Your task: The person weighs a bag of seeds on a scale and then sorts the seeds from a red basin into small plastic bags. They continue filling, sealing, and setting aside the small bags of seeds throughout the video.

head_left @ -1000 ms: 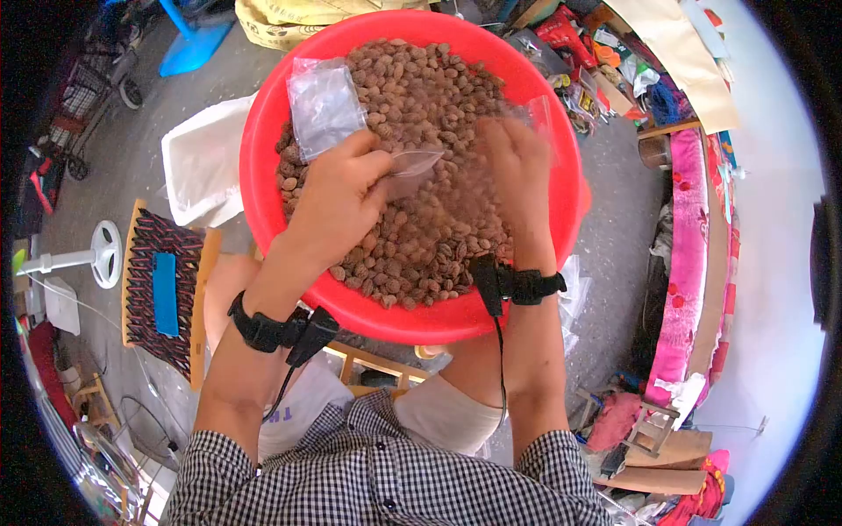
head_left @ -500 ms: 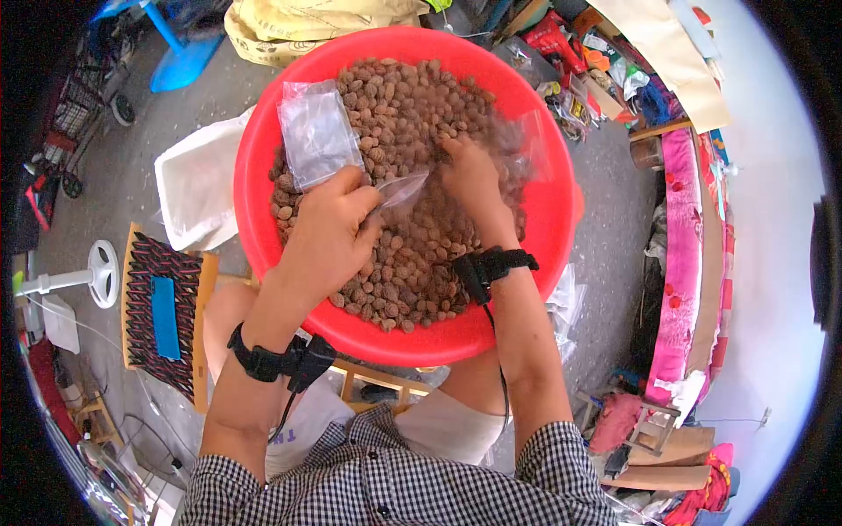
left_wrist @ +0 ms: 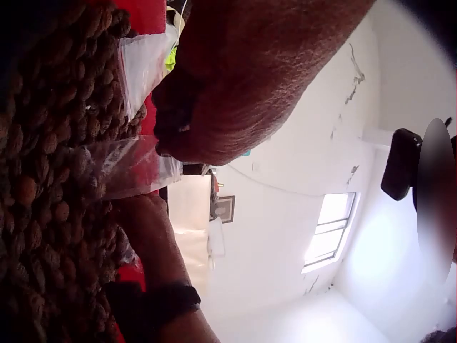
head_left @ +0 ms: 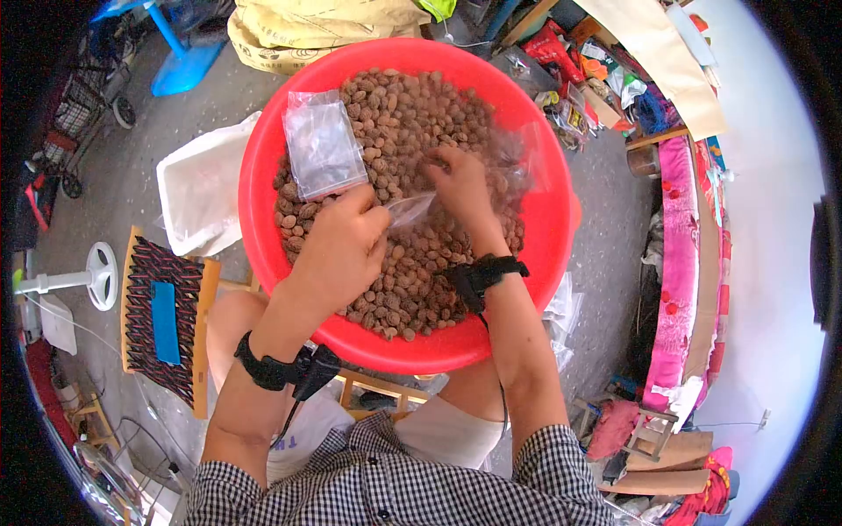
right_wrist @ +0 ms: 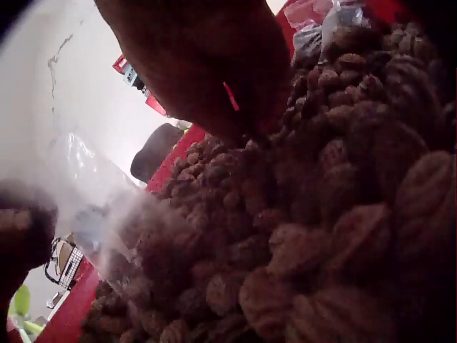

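A red plastic basin [head_left: 544, 263] is heaped with brown, wrinkled peach pits [head_left: 399, 280]. My left hand [head_left: 342, 245] pinches a small clear plastic bag [head_left: 410, 210] over the pits, and the bag points toward my right hand. In the left wrist view the clear bag [left_wrist: 128, 168] hangs from the left fingertips. My right hand [head_left: 465, 188] is low at the pile, just right of the bag, its fingers bent; I cannot tell whether they hold a pit. Flat clear bags [head_left: 324, 149] lie stacked on the pits beyond my left hand.
Another clear bag [head_left: 531, 158] rests by the basin's right inner wall. A white tub [head_left: 206, 188] stands left of the basin, near a woven stool [head_left: 167, 324]. More plastic bags [head_left: 563, 316] lie on the floor to the right. A yellow sack [head_left: 307, 35] is behind the basin.
My right hand has moved left from the basin's right side, down into the pits and then closer to the bag. The left hand keeps its pinch on the bag.
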A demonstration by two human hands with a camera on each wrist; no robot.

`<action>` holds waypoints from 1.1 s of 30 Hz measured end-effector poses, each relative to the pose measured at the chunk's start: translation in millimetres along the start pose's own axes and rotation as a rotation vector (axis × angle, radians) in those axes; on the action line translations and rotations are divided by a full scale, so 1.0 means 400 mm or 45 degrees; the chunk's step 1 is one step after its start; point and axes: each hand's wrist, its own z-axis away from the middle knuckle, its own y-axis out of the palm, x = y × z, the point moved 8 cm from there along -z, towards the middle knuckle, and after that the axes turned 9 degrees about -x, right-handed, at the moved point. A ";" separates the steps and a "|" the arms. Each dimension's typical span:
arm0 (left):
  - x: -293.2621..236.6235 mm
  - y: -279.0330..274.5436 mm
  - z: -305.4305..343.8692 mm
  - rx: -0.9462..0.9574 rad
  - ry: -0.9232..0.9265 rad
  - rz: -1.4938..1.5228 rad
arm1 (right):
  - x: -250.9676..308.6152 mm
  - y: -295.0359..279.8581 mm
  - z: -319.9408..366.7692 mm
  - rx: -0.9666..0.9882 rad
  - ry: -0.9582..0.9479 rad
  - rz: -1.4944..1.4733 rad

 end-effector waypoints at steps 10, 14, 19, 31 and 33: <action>0.000 -0.002 -0.011 -0.029 0.006 -0.032 | 0.030 0.004 0.009 0.027 0.010 0.234; 0.011 -0.003 -0.015 -0.081 0.005 -0.039 | 0.094 -0.083 -0.011 0.002 0.142 -0.143; 0.016 -0.003 -0.021 -0.112 0.003 -0.037 | 0.276 -0.185 0.012 0.153 0.032 -0.347; 0.008 -0.015 -0.028 -0.171 -0.012 0.012 | 0.326 -0.157 0.054 0.193 -0.269 -0.192; 0.018 -0.007 -0.027 -0.150 -0.004 -0.020 | 0.328 -0.171 0.050 0.173 -0.277 -0.189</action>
